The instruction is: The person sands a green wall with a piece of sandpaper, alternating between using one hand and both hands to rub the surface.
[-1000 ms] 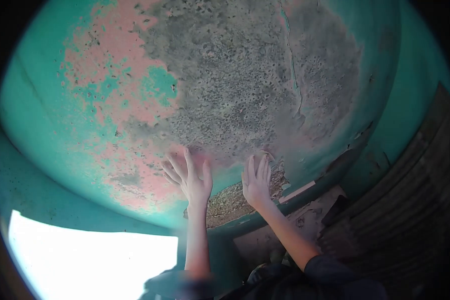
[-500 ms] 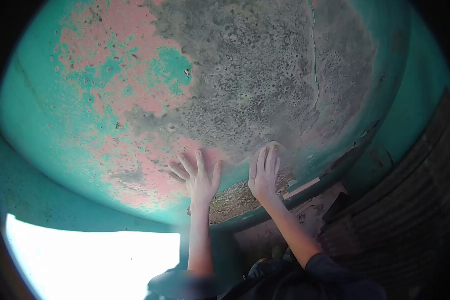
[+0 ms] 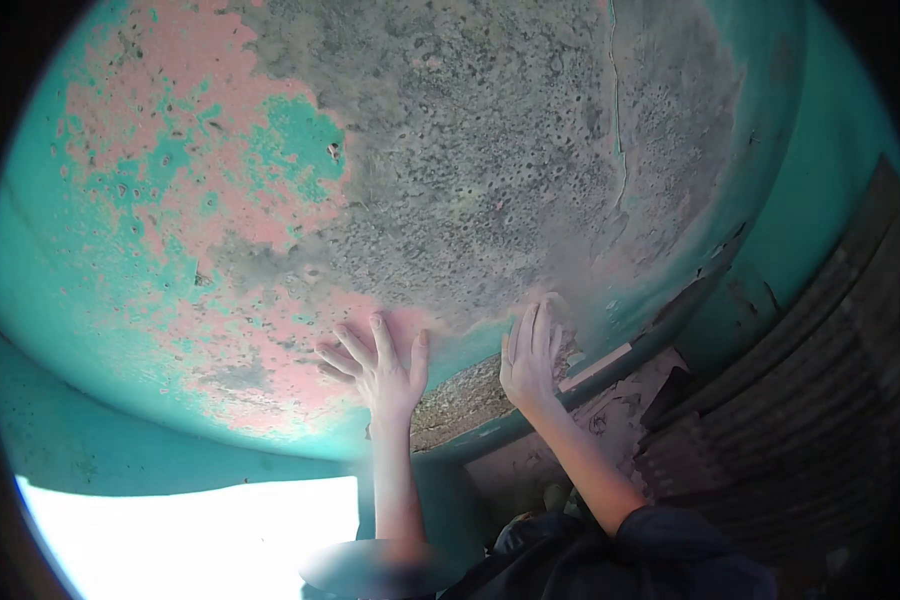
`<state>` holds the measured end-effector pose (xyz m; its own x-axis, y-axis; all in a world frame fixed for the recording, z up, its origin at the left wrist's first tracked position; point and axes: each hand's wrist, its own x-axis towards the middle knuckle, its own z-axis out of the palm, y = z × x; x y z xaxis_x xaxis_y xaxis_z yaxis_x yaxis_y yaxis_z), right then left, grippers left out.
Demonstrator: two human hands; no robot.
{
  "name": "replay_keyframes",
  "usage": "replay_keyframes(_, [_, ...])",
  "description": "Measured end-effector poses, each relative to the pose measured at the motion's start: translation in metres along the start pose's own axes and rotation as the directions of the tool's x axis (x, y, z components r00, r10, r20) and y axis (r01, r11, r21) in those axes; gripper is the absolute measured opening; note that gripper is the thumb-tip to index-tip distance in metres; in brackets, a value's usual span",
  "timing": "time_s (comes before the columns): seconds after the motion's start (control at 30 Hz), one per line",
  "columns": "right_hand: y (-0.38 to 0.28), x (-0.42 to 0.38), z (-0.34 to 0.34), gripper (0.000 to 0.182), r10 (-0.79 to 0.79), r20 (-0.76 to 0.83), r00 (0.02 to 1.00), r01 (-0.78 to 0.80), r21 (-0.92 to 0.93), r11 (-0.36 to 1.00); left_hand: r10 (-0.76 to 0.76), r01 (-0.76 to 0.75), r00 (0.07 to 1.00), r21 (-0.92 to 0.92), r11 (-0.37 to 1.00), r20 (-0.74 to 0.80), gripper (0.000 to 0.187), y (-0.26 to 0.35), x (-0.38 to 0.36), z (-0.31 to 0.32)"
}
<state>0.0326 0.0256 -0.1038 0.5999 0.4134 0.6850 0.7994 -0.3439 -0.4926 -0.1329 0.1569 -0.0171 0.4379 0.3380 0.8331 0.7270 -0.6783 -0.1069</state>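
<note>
A wall with flaking turquoise and pink paint and a large bare grey patch (image 3: 470,150) fills most of the view. My left hand (image 3: 385,375) lies on its pink part, low and left of centre, with the fingers spread. To the right, my right hand (image 3: 532,355) rests near the lower edge of the grey patch; its fingers are stretched out and close together, with a small pale patch at the fingertips. What lies under that palm is hidden. Between the two wrists runs a rough, broken strip (image 3: 465,405) with the paint gone.
A thin raised crack (image 3: 618,110) runs down the grey patch. Bright light fills an opening (image 3: 190,540) at the lower left. Dark corrugated sheeting (image 3: 790,430) lies at the lower right, beside broken, dusty pieces (image 3: 610,415). Dark clothing shows at the bottom.
The view has shifted, so the wall's patches sit further left. Both hands remain on the wall, my left hand slightly further left and lower in the view.
</note>
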Motion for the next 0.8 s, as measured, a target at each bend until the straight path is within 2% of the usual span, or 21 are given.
replay_keyframes(0.07, [0.0,-0.01,0.006,0.072,0.032,0.101,0.994,-0.026,-0.062,0.998,0.001,0.0,1.0,0.022,1.0,-0.013,0.091,0.0,0.001,0.0])
replay_keyframes(0.1, [-0.004,-0.005,0.004,0.072,0.03,0.103,0.994,-0.024,-0.06,0.998,-0.001,0.001,1.0,0.025,1.0,-0.012,0.091,0.0,0.001,0.0])
replay_keyframes(0.17, [-0.011,0.004,-0.001,0.071,0.031,0.046,0.998,-0.036,0.096,0.995,0.0,0.0,1.0,0.003,1.0,0.004,0.091,0.0,0.001,-0.001])
replay_keyframes(0.3, [-0.004,-0.02,0.009,0.069,0.024,0.063,0.998,-0.026,0.021,0.999,0.007,-0.007,1.0,0.007,1.0,-0.013,0.09,0.0,0.001,0.0])
replay_keyframes(0.4, [-0.005,-0.023,0.011,0.065,0.023,0.077,0.997,-0.026,0.041,0.999,0.004,-0.003,1.0,0.017,1.0,-0.022,0.09,0.001,0.001,0.0])
replay_keyframes(0.5, [-0.013,-0.004,0.001,0.061,-0.032,0.03,0.999,0.03,0.075,0.997,-0.004,0.004,1.0,-0.004,1.0,-0.001,0.089,0.001,0.001,-0.003])
replay_keyframes(0.57, [-0.02,0.0,0.001,0.058,-0.044,-0.02,0.999,0.047,0.146,0.988,0.039,-0.039,0.999,0.046,0.998,0.008,0.094,0.001,0.003,-0.005])
replay_keyframes(0.8, [-0.03,-0.019,0.009,0.068,-0.101,0.064,0.993,0.092,0.141,0.986,0.033,-0.034,0.999,0.051,0.998,0.02,0.094,0.002,0.003,-0.006])
